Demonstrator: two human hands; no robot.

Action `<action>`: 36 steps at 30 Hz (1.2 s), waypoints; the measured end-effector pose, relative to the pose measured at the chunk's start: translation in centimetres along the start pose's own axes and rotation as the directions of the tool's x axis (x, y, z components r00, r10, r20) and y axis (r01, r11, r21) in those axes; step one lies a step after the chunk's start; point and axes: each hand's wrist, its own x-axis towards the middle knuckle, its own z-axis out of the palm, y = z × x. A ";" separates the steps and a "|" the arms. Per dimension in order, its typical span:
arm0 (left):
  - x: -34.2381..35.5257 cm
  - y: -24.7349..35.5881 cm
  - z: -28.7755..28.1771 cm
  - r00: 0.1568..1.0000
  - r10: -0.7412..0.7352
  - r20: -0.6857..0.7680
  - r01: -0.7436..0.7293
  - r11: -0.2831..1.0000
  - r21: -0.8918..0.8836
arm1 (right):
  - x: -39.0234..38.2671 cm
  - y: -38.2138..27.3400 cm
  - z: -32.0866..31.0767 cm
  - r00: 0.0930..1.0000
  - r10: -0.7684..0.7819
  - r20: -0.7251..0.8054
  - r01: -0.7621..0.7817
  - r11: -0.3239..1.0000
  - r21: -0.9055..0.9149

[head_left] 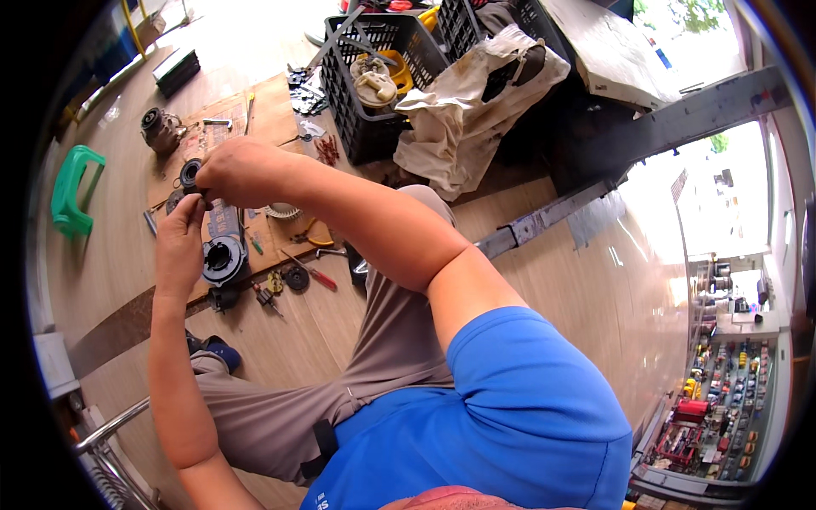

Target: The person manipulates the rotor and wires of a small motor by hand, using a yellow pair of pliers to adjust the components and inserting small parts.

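Both my hands meet over the cardboard sheet (270, 104) on the floor. My right hand (242, 172) is closed on a dark ring-shaped machine part (189, 173). Just below, my left hand (178, 242) pinches at the lower side of the same part; the fingers partly hide it. Close to my left hand lies a grey motor housing (223, 260) with a round opening. A pale toothed ring (282, 211) and yellow-handled pliers (313, 234) are right of it. Nearer me are a red-handled screwdriver (321, 277), a black disc (297, 278) and a motor armature (267, 297).
A cylindrical motor part (161, 131) stands at the far left, with a green stool (76, 191) beyond. Black crates (365, 140) and a dirty cloth (463, 119) sit at the back. A metal beam (544, 223) crosses on the right. Stocked shelves (722, 399) stand far right.
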 end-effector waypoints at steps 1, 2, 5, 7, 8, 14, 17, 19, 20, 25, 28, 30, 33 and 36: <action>-0.1 0.3 0.0 1.000 -0.017 0.018 0.017 0.999 0.040 | 0.0 0.0 -0.1 1.000 0.006 0.011 -0.006 1.000 -0.004; -0.1 0.5 0.1 1.000 -0.019 0.010 0.019 0.999 0.041 | -0.1 0.0 -0.2 1.000 -0.002 0.013 0.002 1.000 -0.004; -0.3 1.2 0.1 1.000 -0.020 0.014 0.017 0.983 0.184 | -0.1 -0.4 -0.3 0.999 0.027 0.041 -0.027 1.000 -0.006; -0.6 1.3 -0.3 1.000 -0.017 0.026 0.011 0.982 0.188 | -0.1 -0.6 -0.3 0.998 0.019 0.060 -0.017 0.999 -0.042; -0.7 1.3 -0.3 0.999 -0.012 0.044 0.004 0.981 0.193 | -0.1 -0.5 0.1 0.998 0.024 0.062 -0.021 0.999 -0.041; -0.7 0.7 0.7 0.993 0.099 -0.062 -0.080 0.963 0.256 | 0.3 -1.0 0.6 0.995 0.056 0.079 -0.052 0.997 -0.058; -0.6 1.0 0.7 0.978 0.190 -0.092 -0.141 0.913 0.383 | 0.2 -1.2 0.2 0.997 0.076 0.029 -0.075 0.997 -0.024; -0.7 1.7 0.6 0.979 0.176 -0.102 -0.115 0.892 0.438 | 0.3 -1.0 0.0 0.997 0.078 0.027 -0.078 0.997 0.017; -0.7 2.1 0.7 0.980 0.163 -0.114 -0.086 0.866 0.492 | 0.2 -0.8 -0.1 0.996 0.082 0.027 -0.083 0.996 0.016; -0.6 1.6 0.5 0.983 0.150 -0.108 -0.072 0.848 0.526 | 0.3 -0.7 -0.5 0.996 0.083 0.021 -0.084 0.996 0.025; -0.4 1.4 1.0 0.981 0.123 -0.148 -0.029 0.854 0.520 | 0.2 -0.6 0.1 0.995 0.075 -0.068 -0.072 0.996 0.045; -0.2 0.9 1.1 0.980 0.094 -0.176 0.012 0.853 0.522 | 0.3 -0.9 0.6 0.986 0.088 -0.143 -0.073 0.992 0.107; 0.2 0.3 1.1 0.965 0.096 -0.245 0.027 0.890 0.456 | 0.3 -1.7 1.0 0.953 0.177 -0.244 -0.107 0.956 0.273; 0.4 0.3 0.7 0.948 0.010 -0.320 0.118 0.918 0.378 | 0.5 -2.9 2.0 0.905 0.275 -0.324 -0.103 0.881 0.462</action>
